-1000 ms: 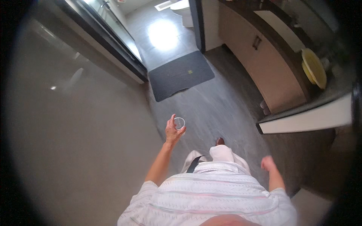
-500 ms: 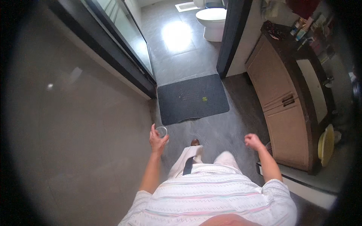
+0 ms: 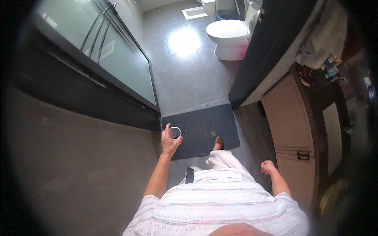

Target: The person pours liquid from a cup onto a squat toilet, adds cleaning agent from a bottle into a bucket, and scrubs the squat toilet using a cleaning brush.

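Left hand (image 3: 170, 144) clasped around see-through, round-rimmed cup (image 3: 176, 133). Right hand (image 3: 268, 168) curled into loose fist, near panelled, curved-front cabinet (image 3: 287, 118). Flat, dark, matte mat (image 3: 197, 122) underfoot.

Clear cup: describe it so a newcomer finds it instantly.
Find the dark grey mat. Over its left part, the left hand holds the clear cup. A round, pale rim sets the cup apart from the flat, dark mat behind it.
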The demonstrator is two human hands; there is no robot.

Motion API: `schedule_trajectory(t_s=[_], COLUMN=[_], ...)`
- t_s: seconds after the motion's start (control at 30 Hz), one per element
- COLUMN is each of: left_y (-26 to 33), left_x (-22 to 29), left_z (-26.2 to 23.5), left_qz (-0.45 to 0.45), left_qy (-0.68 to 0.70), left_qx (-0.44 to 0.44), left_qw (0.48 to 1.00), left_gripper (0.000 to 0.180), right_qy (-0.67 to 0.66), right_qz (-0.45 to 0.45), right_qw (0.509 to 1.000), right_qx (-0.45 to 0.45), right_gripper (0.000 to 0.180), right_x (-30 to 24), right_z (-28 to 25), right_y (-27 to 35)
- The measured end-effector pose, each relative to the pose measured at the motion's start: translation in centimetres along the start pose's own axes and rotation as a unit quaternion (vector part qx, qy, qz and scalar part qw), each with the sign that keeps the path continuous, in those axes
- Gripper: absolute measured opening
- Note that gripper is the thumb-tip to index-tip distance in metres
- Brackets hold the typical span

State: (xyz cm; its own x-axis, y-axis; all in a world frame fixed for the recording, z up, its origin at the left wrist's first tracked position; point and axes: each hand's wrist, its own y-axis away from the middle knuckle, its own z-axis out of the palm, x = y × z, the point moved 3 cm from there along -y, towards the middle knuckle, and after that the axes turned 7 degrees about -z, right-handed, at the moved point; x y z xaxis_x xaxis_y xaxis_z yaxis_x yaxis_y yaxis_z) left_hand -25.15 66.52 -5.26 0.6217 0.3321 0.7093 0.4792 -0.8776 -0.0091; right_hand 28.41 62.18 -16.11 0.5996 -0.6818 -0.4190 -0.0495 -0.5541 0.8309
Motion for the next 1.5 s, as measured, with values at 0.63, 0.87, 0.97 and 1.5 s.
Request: schedule_trajectory(t_s=[0.63,0.87,0.97,1.5], left_y=[-35.2,-54.7,-61.6,-91.1], left_x=[3.0,9.5,12.0,16.2], left_z=[3.4,8.2,11.8,19.3], left_qz=[-0.044,0.074,0.105,0.069], left_qy=[-0.026,-0.001,0.017,-0.025], left_qx=[0.011,-0.067,-0.079,-0.112], left_qw=[0.999,0.995,0.991,0.991], left_gripper=[0.074,0.073,0.076,0.081], right_qy=[0.064,-0.047,-0.063,-0.139], right_qz=[-0.129,0.034,0.024,-0.106], right_qw=[0.989,0.998,0.998,0.984], right_qx=[-0.044,0.020,-0.005,0.039], right_gripper=[0.022,0.019,0.025,0.026], right_x=[-41.0,-43.3,-49.4,-84.1], right_z=[-2.8,-5.1,-5.5,-17.3], right_y=[-22.4,-25.6,-28.2,-51.2])
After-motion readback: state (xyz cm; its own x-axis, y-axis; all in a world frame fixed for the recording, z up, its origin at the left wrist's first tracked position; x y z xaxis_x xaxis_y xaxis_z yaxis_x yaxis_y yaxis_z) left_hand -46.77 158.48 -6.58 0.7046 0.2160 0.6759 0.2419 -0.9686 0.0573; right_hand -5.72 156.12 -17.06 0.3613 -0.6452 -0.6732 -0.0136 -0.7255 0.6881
